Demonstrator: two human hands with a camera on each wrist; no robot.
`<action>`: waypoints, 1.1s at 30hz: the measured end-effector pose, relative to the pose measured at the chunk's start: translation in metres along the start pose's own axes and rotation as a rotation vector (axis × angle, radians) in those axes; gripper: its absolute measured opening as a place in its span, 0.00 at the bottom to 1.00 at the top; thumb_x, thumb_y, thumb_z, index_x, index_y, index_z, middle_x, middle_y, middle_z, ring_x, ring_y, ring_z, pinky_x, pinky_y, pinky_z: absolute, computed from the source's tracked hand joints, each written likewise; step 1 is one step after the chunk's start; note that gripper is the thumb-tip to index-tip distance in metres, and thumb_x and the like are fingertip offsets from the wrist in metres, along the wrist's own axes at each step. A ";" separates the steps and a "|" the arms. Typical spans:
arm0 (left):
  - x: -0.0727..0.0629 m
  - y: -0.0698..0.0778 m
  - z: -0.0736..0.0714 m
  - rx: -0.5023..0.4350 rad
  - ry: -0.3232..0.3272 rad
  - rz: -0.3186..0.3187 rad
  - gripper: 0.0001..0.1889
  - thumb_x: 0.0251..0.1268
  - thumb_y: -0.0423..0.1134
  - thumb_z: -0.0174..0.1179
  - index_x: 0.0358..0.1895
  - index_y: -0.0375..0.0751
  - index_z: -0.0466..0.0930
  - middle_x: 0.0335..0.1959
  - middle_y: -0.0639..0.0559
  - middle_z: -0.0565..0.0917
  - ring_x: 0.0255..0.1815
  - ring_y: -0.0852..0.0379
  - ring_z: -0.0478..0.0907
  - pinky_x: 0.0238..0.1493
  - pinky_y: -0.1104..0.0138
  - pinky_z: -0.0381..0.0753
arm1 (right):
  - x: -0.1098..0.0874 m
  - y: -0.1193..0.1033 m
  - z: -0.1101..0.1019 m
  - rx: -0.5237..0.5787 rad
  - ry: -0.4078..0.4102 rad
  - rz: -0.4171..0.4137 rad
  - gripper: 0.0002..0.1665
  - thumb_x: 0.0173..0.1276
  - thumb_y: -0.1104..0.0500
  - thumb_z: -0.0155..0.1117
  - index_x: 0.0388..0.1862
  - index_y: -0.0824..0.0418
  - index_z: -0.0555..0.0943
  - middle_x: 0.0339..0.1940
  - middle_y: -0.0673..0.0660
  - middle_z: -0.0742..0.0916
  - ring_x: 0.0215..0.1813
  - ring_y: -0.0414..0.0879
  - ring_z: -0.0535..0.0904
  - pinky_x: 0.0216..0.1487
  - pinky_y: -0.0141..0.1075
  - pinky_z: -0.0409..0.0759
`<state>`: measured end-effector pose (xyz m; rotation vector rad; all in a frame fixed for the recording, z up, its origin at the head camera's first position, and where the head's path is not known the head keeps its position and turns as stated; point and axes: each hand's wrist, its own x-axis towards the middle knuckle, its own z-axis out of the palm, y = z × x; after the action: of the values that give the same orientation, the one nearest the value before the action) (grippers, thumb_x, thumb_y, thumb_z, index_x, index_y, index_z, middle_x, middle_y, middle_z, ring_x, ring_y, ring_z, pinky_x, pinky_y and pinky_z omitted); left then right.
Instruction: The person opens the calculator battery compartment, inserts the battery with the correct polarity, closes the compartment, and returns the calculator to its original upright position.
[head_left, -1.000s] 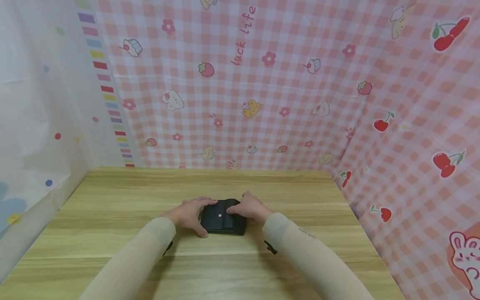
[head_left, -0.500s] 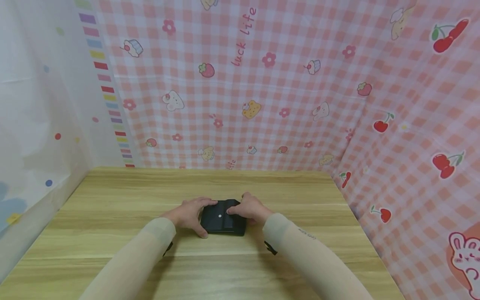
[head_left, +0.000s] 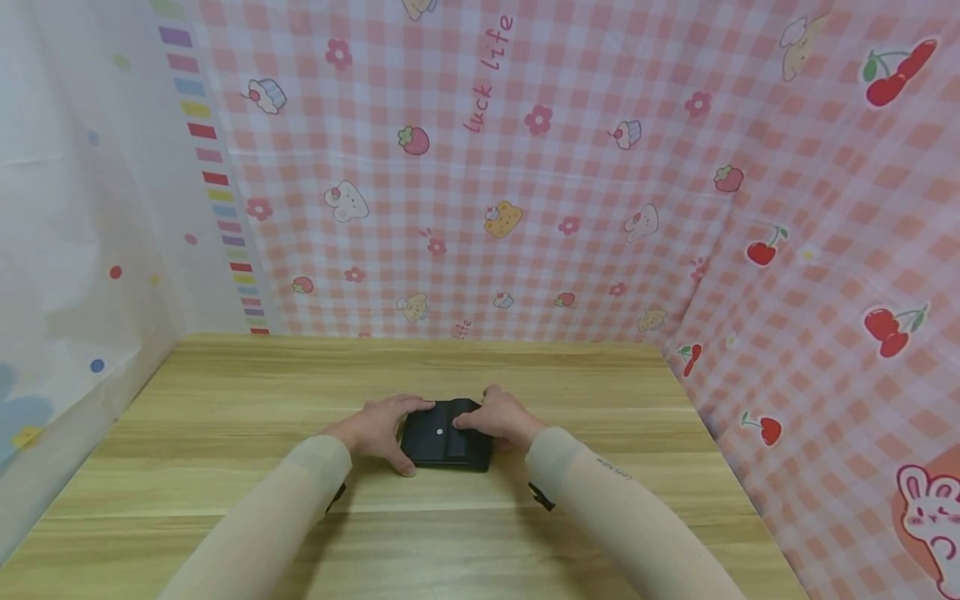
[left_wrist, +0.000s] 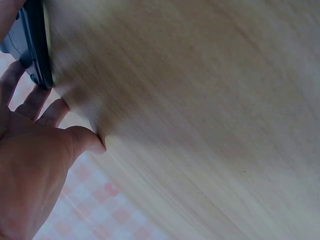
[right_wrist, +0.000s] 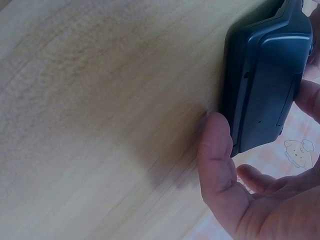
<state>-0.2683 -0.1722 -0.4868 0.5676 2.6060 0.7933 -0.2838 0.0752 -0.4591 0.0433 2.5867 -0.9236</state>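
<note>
In the head view a flat black plastic device (head_left: pixel 426 435) lies on the wooden table, with a small white dot and a raised ridge on top. The left hand (head_left: pixel 377 427) spans its left end, thumb at the near edge and fingers at the far edge. From the right, the right hand (head_left: pixel 504 416) grips it with the thumb on the top by the ridge. The right wrist view shows the device's smooth end (right_wrist: pixel 270 95), with a small hatch outline and fingers around it. In the left wrist view, fingertips touch a corner of the device (left_wrist: pixel 37 45).
The table (head_left: pixel 585 533) has a light wood grain. Behind it hangs a pink checked cloth (head_left: pixel 465 179) with printed figures, continuing along the right side. A white cloth (head_left: pixel 75 233) with coloured dots borders the left.
</note>
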 end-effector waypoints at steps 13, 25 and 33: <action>0.000 0.001 0.000 -0.001 0.009 -0.006 0.59 0.41 0.46 0.90 0.82 0.52 0.67 0.85 0.44 0.64 0.86 0.38 0.60 0.82 0.26 0.44 | 0.001 0.003 -0.001 -0.006 -0.014 -0.027 0.55 0.66 0.42 0.78 0.80 0.68 0.66 0.71 0.70 0.80 0.59 0.57 0.84 0.43 0.49 0.91; 0.000 -0.001 0.001 -0.004 0.010 0.001 0.59 0.41 0.47 0.90 0.82 0.53 0.67 0.85 0.44 0.64 0.86 0.38 0.60 0.82 0.27 0.45 | -0.011 0.016 -0.011 0.065 -0.090 -0.146 0.59 0.68 0.37 0.76 0.85 0.65 0.59 0.81 0.68 0.74 0.78 0.60 0.75 0.69 0.56 0.83; -0.001 0.000 0.000 -0.012 0.016 0.003 0.59 0.41 0.46 0.90 0.82 0.52 0.67 0.85 0.43 0.64 0.86 0.38 0.60 0.82 0.27 0.44 | -0.011 0.031 -0.023 -0.230 -0.111 -0.471 0.69 0.61 0.38 0.83 0.88 0.61 0.55 0.85 0.66 0.68 0.84 0.61 0.66 0.83 0.58 0.68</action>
<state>-0.2675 -0.1722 -0.4868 0.5642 2.6131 0.8174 -0.2770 0.1147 -0.4570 -0.6853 2.6235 -0.7393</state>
